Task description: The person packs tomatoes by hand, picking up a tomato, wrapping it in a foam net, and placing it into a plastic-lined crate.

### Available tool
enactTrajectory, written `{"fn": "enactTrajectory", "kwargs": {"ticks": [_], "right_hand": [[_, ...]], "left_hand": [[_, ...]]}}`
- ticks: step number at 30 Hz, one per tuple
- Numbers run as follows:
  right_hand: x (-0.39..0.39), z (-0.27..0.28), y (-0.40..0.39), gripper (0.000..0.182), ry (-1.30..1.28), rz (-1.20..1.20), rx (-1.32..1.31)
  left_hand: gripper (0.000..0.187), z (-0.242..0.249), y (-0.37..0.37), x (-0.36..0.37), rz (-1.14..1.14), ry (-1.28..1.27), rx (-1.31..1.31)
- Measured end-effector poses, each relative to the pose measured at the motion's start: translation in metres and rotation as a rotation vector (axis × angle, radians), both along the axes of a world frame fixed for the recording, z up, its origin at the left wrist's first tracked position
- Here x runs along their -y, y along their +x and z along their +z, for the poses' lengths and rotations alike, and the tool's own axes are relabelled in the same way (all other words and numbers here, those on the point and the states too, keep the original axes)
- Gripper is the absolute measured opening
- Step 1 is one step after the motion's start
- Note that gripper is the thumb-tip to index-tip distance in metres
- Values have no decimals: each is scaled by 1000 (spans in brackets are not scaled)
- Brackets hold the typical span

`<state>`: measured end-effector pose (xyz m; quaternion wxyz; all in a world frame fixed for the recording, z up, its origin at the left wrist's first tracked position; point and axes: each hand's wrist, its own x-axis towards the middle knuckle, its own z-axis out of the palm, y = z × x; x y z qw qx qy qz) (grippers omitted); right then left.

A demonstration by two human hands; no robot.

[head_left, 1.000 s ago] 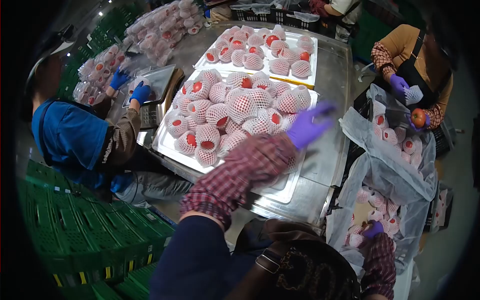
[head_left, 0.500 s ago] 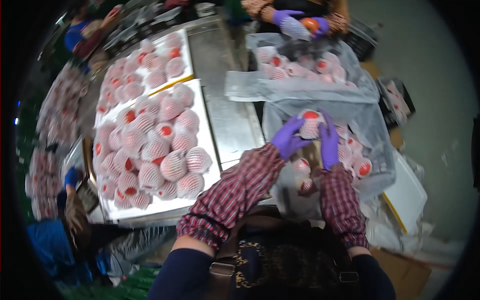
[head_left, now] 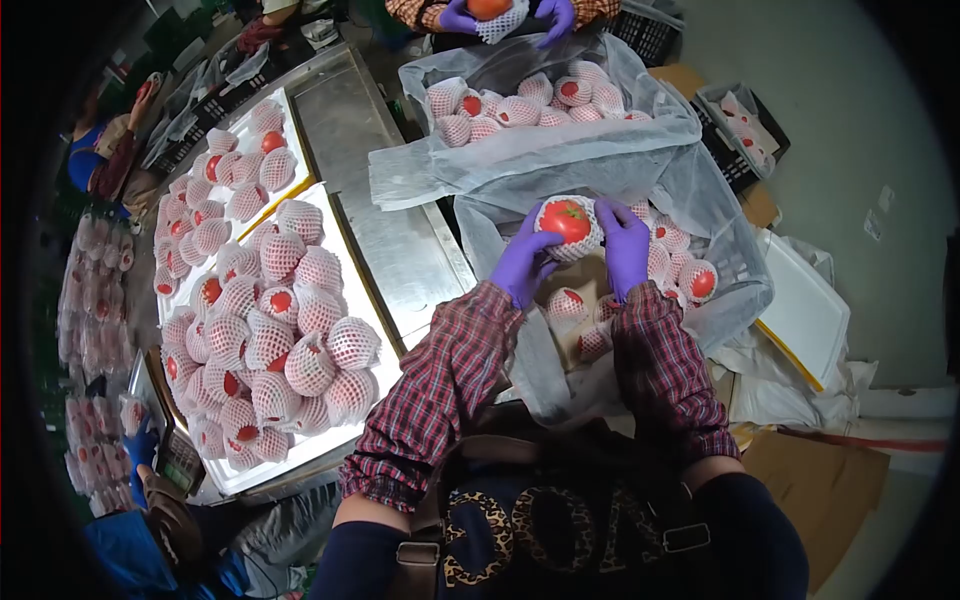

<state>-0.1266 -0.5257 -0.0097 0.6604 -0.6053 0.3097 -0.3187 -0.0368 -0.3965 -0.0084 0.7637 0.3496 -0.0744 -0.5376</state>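
A red tomato [head_left: 566,220] in a white foam net is held between both purple-gloved hands, above a box lined with translucent plastic [head_left: 745,285]. My left hand [head_left: 526,256] grips its left side, the thumb lying across the red skin. My right hand [head_left: 625,248] holds the net on the right side. Beneath and to the right, several netted fruits [head_left: 700,280] lie in the box, and bare cardboard shows between them. Netted fruits [head_left: 310,365] are piled on a white tray [head_left: 352,419] to the left.
A second lined box [head_left: 650,143] with netted fruits stands beyond. Across it, a co-worker's gloved hands [head_left: 490,18] hold a red fruit and a net. A metal table [head_left: 375,205] runs beside the trays. A black crate [head_left: 740,150] and a white lid [head_left: 805,300] are at right.
The view has shifted, so the boxes and trays appear further left. The netted tomato between my hands now shows more of its red side, with the green stem end visible, and my left thumb lies over it.
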Motion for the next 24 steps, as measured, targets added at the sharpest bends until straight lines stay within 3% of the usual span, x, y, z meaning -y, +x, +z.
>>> {"fn": "enactTrajectory", "kwargs": {"ticks": [3,9,12,15,18,21,24], "right_hand": [[9,-6,-2,27,293,2,138],[18,-14,0,27,491,114,433],[25,-21,1,28,572,141,430],[25,-29,4,25,251,40,128],[8,-49,-1,26,-126,385,17],[9,-61,1,30,-539,369,-395],[9,-5,4,38,-255,175,-2]], "left_hand": [[55,-1,4,1,-101,-64,-160],[50,-1,5,1,-136,-30,-218],[49,-5,5,3,-159,-69,-185],[48,-1,3,-3,-147,-164,-208],[48,2,5,-11,-114,-209,-297],[49,7,7,-9,-82,-255,-350],[49,5,6,-2,-6,-201,-321]]}}
